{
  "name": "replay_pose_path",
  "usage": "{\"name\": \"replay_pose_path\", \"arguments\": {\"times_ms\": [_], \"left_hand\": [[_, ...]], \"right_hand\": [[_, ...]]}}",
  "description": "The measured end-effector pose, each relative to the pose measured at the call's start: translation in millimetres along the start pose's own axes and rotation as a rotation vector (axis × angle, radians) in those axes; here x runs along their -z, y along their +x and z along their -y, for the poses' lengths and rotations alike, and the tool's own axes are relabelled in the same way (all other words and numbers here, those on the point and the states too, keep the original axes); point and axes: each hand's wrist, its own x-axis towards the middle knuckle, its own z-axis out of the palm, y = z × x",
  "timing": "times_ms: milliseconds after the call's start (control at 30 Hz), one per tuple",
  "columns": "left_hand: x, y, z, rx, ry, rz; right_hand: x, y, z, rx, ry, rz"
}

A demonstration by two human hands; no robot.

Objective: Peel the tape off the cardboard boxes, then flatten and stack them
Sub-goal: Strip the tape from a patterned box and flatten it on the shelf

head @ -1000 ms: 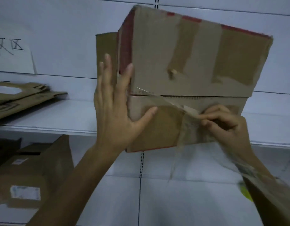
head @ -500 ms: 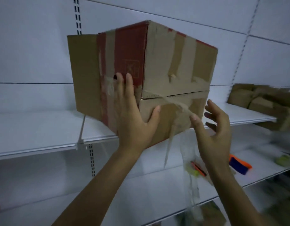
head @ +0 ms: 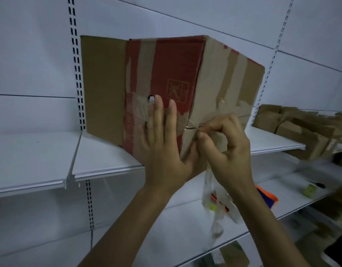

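- The box (head: 166, 78) is up in front of the top shelf (head: 41, 151).
- The left hand (head: 162, 151) lies flat on the box's side.
- The right hand (head: 226, 147) is at the box's corner, touching the left hand, pinching the tape (head: 209, 186).
- The tape hangs down under the box.
- The cardboard pile (head: 293, 130) lies on a shelf to the right of the box.

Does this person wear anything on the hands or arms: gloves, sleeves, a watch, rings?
No. The left hand and right hand are bare, with no gloves, rings, watch or bracelet visible. The left forearm and right forearm are uncovered down to the frame's edge, with no sleeve in view. The fingernails look short.
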Motion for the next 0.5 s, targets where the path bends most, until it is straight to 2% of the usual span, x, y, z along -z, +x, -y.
{"name": "replay_pose_path", "arguments": {"times_ms": [67,200,333,500], "left_hand": [[-2,-4,1,-0.029,-0.002,0.005],[-3,-7,2,-0.068,0.024,-0.021],[1,-11,-5,-0.045,0.098,-0.057],[22,18,-6,-0.275,0.093,-0.153]], "right_hand": [[-1,-3,-4,-0.017,0.118,0.025],[2,7,-9,-0.168,0.357,0.118],[11,22,-12,-0.224,0.457,0.173],[31,23,-12,-0.246,0.460,0.094]]}}
